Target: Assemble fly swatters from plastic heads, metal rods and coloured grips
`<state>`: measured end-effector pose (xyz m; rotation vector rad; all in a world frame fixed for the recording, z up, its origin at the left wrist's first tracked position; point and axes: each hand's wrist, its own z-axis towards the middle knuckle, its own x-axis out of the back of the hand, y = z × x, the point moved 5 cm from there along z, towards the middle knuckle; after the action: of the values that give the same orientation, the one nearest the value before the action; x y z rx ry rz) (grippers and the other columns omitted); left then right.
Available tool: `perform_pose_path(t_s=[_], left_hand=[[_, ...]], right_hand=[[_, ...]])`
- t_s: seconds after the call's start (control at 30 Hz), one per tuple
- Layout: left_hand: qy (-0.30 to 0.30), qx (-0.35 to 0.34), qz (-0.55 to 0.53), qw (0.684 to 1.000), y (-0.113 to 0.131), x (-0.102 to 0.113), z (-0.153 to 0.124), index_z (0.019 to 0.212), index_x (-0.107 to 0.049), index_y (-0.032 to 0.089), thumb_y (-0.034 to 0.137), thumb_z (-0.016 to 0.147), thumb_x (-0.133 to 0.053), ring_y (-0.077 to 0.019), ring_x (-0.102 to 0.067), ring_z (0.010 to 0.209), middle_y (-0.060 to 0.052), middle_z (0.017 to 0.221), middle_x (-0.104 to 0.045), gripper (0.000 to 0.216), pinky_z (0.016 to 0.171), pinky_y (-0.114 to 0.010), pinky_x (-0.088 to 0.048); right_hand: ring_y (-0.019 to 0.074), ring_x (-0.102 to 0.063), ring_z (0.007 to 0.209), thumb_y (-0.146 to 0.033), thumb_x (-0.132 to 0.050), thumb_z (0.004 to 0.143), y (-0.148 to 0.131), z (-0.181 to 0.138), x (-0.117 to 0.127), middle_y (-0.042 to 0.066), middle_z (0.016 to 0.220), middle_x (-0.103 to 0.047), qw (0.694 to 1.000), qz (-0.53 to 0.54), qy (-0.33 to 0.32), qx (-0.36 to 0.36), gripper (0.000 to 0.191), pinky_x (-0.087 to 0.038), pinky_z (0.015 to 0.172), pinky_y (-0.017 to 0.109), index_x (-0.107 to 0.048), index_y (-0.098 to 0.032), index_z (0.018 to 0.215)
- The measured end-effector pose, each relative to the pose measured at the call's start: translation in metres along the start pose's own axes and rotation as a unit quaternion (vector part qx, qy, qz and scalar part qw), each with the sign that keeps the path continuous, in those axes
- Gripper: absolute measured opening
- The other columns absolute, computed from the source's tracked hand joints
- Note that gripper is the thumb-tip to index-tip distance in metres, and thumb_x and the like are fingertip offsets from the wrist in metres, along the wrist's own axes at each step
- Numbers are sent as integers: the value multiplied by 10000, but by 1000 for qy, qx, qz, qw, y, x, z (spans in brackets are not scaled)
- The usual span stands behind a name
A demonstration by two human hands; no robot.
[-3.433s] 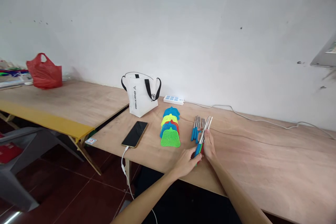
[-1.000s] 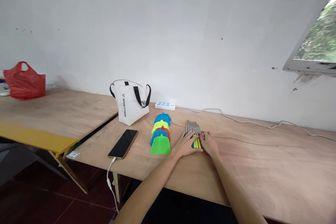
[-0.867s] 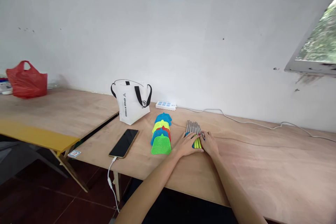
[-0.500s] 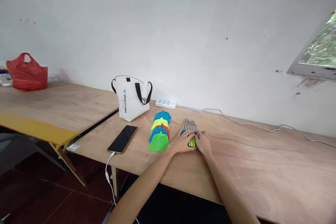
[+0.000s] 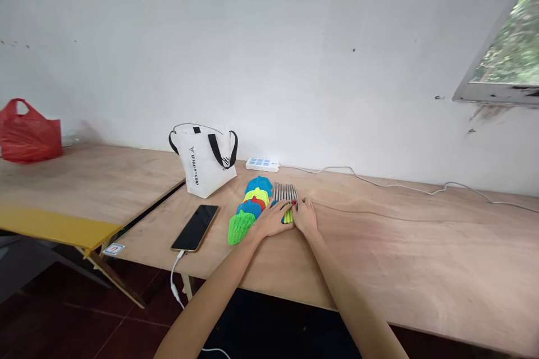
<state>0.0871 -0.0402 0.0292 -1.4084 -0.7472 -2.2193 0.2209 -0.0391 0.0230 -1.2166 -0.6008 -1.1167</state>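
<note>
A row of slim metal rods (image 5: 285,192) with coloured handles (image 5: 288,216), yellow-green and blue, lies side by side on the wooden table. My left hand (image 5: 273,219) rests over the handles from the left, its fingers reaching across them. From the right, my right hand (image 5: 305,215) grips the row's edge with bent fingers; a small red part shows at its fingertips. Close by on the left are overlapping mesh fly swatter heads: a green one (image 5: 241,228) in front, then blue (image 5: 250,208), red (image 5: 257,200), yellow (image 5: 257,194) and blue (image 5: 259,183). My left wrist is beside the green head.
A phone (image 5: 195,228) with a white cable lies at the left. Behind it stands a white tote bag (image 5: 206,165). A white power strip (image 5: 262,165) sits against the wall, its cord running right. A red plastic bag (image 5: 31,133) is on the other table.
Both hands have slid the row of rods left, up close to the mesh heads. The green head has turned askew. My view has shifted a little.
</note>
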Motion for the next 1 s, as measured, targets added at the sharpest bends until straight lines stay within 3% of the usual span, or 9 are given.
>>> perform_pose_path(t_s=[0.23, 0.37, 0.47, 0.6, 0.67, 0.73, 0.83, 0.9, 1.0], left_hand=[[2, -4, -16, 1000, -9, 1, 0, 1456, -469, 231, 653, 927, -538, -248, -477, 1393, -88, 1494, -526, 680, 1258, -438, -133], [-3, -2, -35, 999, -8, 7, -2, 1454, -465, 242, 711, 892, -550, -248, -457, 1409, -85, 1489, -533, 737, 1261, -429, -135], [20, -7, -51, 998, 3, 20, -4, 1427, -486, 249, 695, 906, -552, -237, -459, 1402, -74, 1472, -549, 690, 1267, -421, -131], [104, -17, -72, 992, 21, 53, -5, 1333, -555, 274, 570, 1008, -456, -211, -511, 1343, -35, 1405, -600, 450, 1259, -402, -174], [162, 33, -73, 984, 14, 70, -11, 1279, -577, 277, 496, 1045, -387, -212, -529, 1317, -38, 1371, -615, 372, 1221, -404, -264], [199, 124, -58, 970, -5, 79, -23, 1259, -574, 259, 462, 1033, -407, -250, -520, 1323, -72, 1382, -590, 347, 1166, -434, -347], [159, 243, -31, 956, -37, 73, -45, 1287, -539, 208, 463, 951, -540, -350, -486, 1353, -158, 1445, -505, 422, 1097, -508, -411], [148, 263, -34, 953, -46, 68, -56, 1298, -513, 193, 426, 939, -551, -363, -482, 1354, -175, 1458, -480, 430, 1089, -525, -417], [191, 226, -98, 950, -34, 67, -54, 1315, -473, 219, 403, 980, -491, -300, -483, 1364, -137, 1451, -491, 383, 1113, -468, -417]], right_hand=[[288, -563, 1209, -289, -431, 1006, -2, 3, 5, 170, 1247, -592, 998, -34, -45, -4, 354, -441, 970, 357, -604, -184, 1297], [272, -571, 1216, -346, -512, 1004, -2, 14, 2, 157, 1307, -582, 995, -48, -79, -27, 364, -491, 950, 392, -569, -176, 1321], [243, -610, 1144, -405, -606, 975, -1, 26, 0, 100, 1309, -601, 992, -53, -106, -48, 373, -527, 951, 454, -590, -188, 1279], [229, -633, 1103, -395, -631, 968, 7, 39, -1, 88, 1297, -614, 986, -52, -139, -74, 364, -551, 935, 457, -602, -190, 1268], [228, -636, 1098, -390, -633, 968, 16, 41, 1, 88, 1296, -615, 985, -43, -145, -84, 366, -555, 929, 454, -600, -189, 1272], [227, -635, 1099, -390, -631, 969, 25, 39, 4, 89, 1300, -613, 985, -28, -141, -92, 366, -555, 930, 453, -599, -191, 1275], [228, -632, 1101, -392, -633, 967, 35, 35, 8, 89, 1298, -611, 987, 11, -119, -103, 367, -549, 935, 456, -600, -188, 1270], [225, -631, 1083, -387, -635, 962, 39, 33, 11, 84, 1260, -624, 988, 51, -97, -105, 339, -539, 934, 455, -612, -180, 1228], [238, -628, 1041, -369, -576, 957, 40, 34, 21, 100, 1127, -651, 984, 138, -54, -95, 244, -515, 907, 422, -625, -188, 1114]])
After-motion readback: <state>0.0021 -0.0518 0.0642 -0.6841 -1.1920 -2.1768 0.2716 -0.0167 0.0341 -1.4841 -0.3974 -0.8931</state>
